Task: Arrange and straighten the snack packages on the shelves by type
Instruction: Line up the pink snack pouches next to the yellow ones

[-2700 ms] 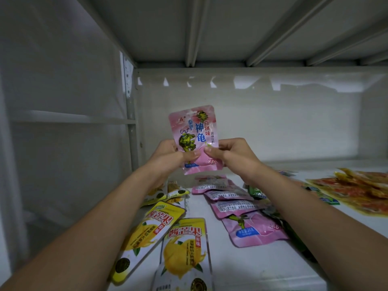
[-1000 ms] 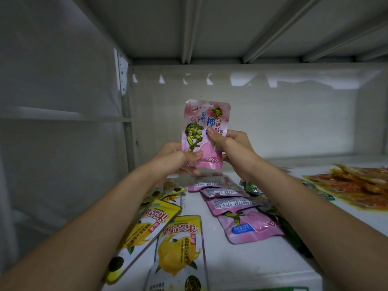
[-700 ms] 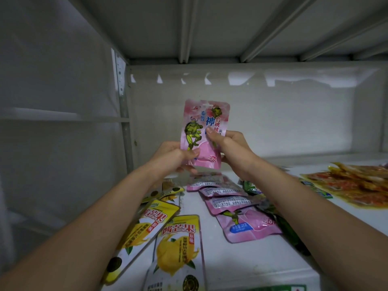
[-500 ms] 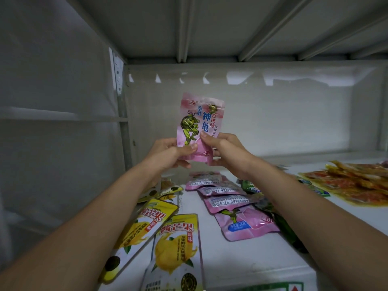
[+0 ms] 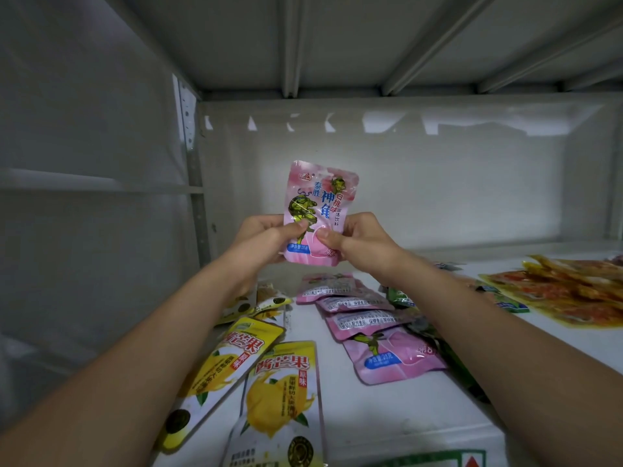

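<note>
While held upright at frame centre, pink pouch (image 5: 320,210) pinched by left hand (image 5: 266,237) and right hand (image 5: 360,242), seemingly for matching to pink row (image 5: 364,318) below.

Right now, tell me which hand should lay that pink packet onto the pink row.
Right, probably. The right hand and the left hand both pinch the pink packet, but the pink row lies under the right forearm, while yellow mango packs lie under the left.
</note>
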The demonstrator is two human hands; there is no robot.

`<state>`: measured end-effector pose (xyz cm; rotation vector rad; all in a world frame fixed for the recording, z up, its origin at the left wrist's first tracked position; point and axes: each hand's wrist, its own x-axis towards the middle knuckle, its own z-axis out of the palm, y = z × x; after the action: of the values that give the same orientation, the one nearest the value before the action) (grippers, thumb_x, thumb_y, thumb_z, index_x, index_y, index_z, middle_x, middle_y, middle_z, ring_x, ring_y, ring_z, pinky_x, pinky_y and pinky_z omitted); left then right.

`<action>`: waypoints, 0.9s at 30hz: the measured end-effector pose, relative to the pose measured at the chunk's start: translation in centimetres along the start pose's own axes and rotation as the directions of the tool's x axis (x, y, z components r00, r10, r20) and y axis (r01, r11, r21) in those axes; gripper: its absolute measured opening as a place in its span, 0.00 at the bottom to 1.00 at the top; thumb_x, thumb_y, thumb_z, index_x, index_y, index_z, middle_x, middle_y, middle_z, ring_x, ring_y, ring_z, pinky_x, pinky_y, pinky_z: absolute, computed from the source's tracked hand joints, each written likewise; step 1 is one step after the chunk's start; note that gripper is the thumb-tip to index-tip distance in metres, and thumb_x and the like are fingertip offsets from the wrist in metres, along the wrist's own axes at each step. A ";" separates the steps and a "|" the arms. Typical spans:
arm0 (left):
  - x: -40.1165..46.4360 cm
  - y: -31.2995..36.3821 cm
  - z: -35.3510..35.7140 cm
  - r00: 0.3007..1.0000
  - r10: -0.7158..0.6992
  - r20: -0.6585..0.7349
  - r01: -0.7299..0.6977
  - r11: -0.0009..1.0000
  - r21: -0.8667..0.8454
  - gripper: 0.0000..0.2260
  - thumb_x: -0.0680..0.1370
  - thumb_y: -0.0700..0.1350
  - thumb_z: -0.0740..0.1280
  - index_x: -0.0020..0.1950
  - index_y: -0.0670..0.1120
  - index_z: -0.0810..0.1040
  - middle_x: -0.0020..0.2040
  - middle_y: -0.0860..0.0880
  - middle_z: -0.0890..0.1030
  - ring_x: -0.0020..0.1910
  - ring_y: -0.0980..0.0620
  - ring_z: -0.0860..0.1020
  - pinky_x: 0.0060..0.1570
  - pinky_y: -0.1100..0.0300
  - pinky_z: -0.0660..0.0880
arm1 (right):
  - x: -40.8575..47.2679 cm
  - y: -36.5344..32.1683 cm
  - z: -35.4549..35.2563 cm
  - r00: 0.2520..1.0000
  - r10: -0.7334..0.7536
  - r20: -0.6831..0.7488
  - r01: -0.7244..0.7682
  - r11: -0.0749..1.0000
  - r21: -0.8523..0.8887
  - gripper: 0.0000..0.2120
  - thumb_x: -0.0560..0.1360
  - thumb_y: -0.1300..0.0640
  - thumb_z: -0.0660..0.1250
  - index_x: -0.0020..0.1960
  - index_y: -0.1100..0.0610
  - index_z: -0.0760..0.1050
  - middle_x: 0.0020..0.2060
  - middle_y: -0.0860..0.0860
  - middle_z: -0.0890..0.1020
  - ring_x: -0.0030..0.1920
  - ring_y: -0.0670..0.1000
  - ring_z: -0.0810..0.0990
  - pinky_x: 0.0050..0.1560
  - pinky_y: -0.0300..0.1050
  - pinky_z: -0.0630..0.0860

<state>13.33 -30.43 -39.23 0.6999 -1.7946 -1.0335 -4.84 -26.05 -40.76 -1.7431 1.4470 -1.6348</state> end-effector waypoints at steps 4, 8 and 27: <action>0.2 -0.2 -0.2 1.000 -0.011 -0.027 0.011 1.000 0.015 0.12 0.81 0.48 0.72 0.51 0.38 0.86 0.47 0.40 0.88 0.44 0.46 0.82 0.50 0.54 0.78 | -0.3 -0.5 -0.2 1.000 -0.012 -0.001 0.012 0.999 0.038 0.05 0.79 0.57 0.74 0.49 0.59 0.85 0.39 0.52 0.87 0.33 0.46 0.81 0.36 0.42 0.77; 0.1 -0.2 -0.2 0.999 -0.043 0.025 0.043 0.999 -0.014 0.07 0.81 0.45 0.71 0.52 0.43 0.87 0.48 0.43 0.88 0.44 0.49 0.84 0.46 0.58 0.77 | -0.5 -1.0 -0.2 1.000 0.007 0.012 -0.008 0.996 0.094 0.09 0.76 0.55 0.77 0.53 0.59 0.86 0.48 0.57 0.89 0.40 0.49 0.83 0.36 0.40 0.76; 0.1 -0.2 -0.3 1.000 -0.012 0.023 0.011 0.999 0.045 0.12 0.78 0.53 0.75 0.49 0.45 0.86 0.47 0.46 0.89 0.43 0.51 0.82 0.47 0.57 0.77 | 0.0 -0.2 0.2 0.999 0.047 0.006 -0.047 0.999 -0.004 0.23 0.76 0.55 0.77 0.58 0.74 0.79 0.47 0.64 0.87 0.37 0.48 0.86 0.39 0.41 0.81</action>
<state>13.61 -30.73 -39.32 0.7285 -1.8411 -1.0153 -4.54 -26.03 -40.65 -1.7014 1.4779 -1.6024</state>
